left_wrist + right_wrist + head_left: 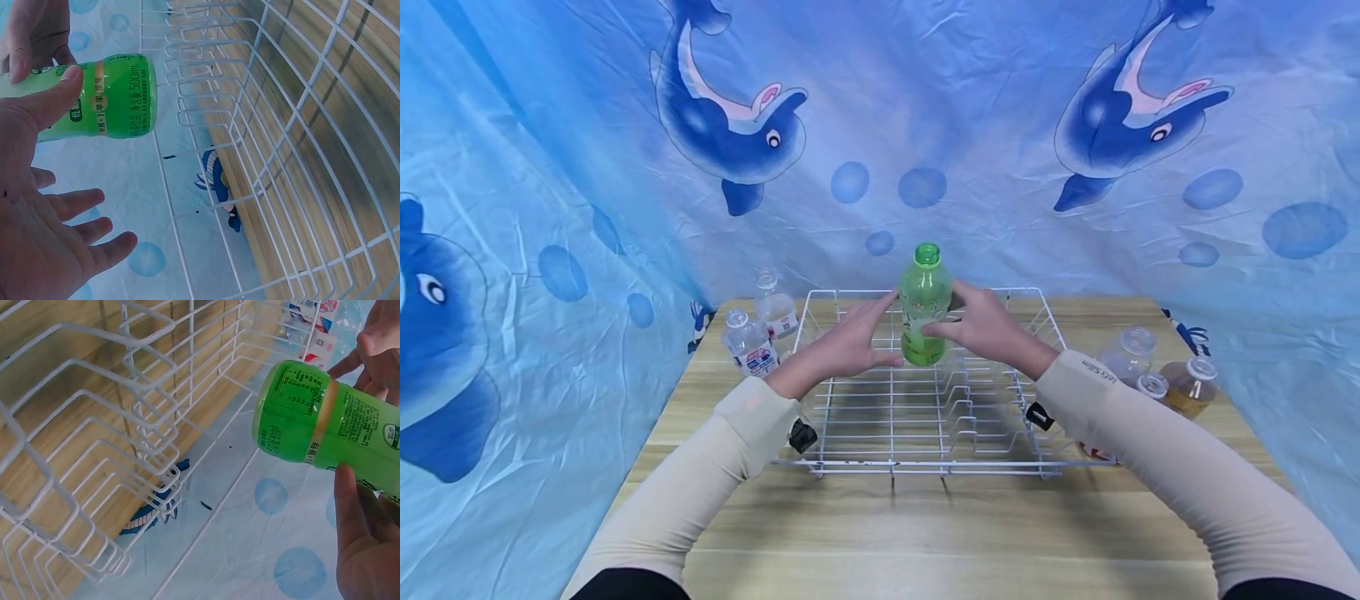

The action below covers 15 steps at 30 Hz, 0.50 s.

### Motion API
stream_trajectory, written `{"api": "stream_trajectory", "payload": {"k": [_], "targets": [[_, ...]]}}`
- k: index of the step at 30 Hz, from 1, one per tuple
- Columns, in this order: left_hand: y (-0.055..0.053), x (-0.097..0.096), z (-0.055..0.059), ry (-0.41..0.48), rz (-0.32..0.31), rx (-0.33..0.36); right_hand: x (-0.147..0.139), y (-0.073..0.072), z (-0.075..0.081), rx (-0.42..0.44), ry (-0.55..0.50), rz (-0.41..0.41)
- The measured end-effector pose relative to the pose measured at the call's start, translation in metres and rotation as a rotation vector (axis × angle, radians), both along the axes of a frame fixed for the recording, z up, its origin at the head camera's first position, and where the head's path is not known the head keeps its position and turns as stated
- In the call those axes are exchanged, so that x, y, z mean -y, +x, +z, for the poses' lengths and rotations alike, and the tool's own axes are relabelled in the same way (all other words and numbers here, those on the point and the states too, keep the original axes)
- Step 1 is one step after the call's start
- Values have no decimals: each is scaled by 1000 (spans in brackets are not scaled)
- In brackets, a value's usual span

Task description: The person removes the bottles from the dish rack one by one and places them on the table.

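A green plastic bottle with a printed label stands upright in the air above a white wire rack. No cap shows on its neck. My right hand holds it from the right side, thumb across the front and fingers behind. On the other side, my left hand is spread, its fingers extended and apart. In the left wrist view the left thumb lies over or against the green bottle; contact is hard to tell. The right wrist view shows the right thumb touching the label.
Clear labelled bottles stand left of the rack. To the right, partly behind my right sleeve, are more bottles, one with brown liquid. Wire prongs rise inside the rack. A blue dolphin-print curtain surrounds the wooden table.
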<state>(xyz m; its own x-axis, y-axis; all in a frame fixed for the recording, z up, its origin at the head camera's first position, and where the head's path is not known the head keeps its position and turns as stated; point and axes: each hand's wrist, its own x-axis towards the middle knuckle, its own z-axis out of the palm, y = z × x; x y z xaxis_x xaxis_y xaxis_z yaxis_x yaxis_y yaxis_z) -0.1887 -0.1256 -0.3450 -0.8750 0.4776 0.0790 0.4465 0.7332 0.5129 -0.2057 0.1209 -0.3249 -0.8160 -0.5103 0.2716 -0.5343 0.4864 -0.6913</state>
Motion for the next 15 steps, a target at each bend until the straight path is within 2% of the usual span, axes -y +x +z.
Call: {"api": "stream_trajectory", "payload": {"k": [4, 11, 15], "targets": [[0, 0, 0, 11, 2, 23, 0, 0, -1, 6, -6, -14], [0, -1, 0, 95, -6, 93, -1, 1, -3, 99, -55, -31], [0, -1, -2, 123, -8, 105, 0, 0, -3, 100, -53, -28]]}}
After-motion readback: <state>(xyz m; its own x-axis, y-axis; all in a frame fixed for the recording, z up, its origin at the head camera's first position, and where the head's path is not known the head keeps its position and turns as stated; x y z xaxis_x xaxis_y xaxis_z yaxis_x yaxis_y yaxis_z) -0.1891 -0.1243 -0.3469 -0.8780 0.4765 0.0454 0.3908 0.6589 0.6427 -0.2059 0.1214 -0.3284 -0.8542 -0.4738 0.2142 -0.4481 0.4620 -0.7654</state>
